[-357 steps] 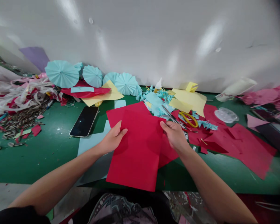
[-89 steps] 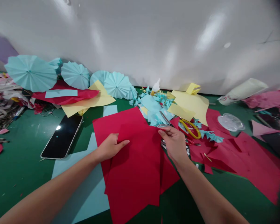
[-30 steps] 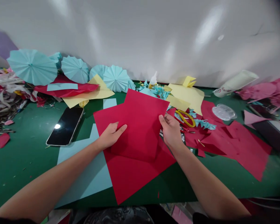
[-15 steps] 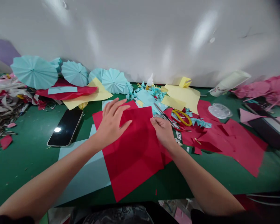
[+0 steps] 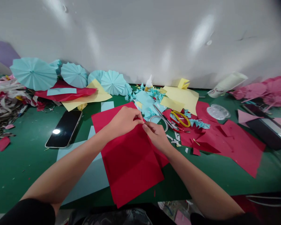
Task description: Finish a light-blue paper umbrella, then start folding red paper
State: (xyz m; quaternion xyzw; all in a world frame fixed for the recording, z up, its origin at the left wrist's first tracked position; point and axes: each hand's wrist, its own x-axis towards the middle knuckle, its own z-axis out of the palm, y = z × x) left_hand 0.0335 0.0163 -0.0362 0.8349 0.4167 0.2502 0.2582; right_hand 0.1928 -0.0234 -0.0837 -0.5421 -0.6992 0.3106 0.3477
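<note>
"What is stacked in the middle of the green table (image 5: 220,175)?"

"Red sheets (image 5: 133,165) of smooth, matte paper, straight-edged and laid a little askew. One corner is pointed toward the near edge of the table, and part of a flat, pale blue sheet (image 5: 86,178) is covered by them."

"And what is placed around them?"

"To the left, a glossy black phone (image 5: 64,128) is laid flat. Farther back, fan-pleated blue discs (image 5: 113,82) are lined up before the smooth grey wall (image 5: 140,37). To the right, scissors with yellow loop handles (image 5: 181,119) are set down, with crumpled blue scraps (image 5: 199,123) strewn beside them and a clear, rounded plastic dish (image 5: 217,112) seen beyond."

"How is the right hand (image 5: 156,135) held?"

"Nearly closed: thumb and forefinger are brought together, and the upper corner of the red sheets is pinched there."

"And the left hand (image 5: 124,122)?"

"It is arched over the paper, back upward, with fingers curled and tips brought close to the other hand's. Its thumb is hidden, so whether anything is clamped cannot be told."
</note>
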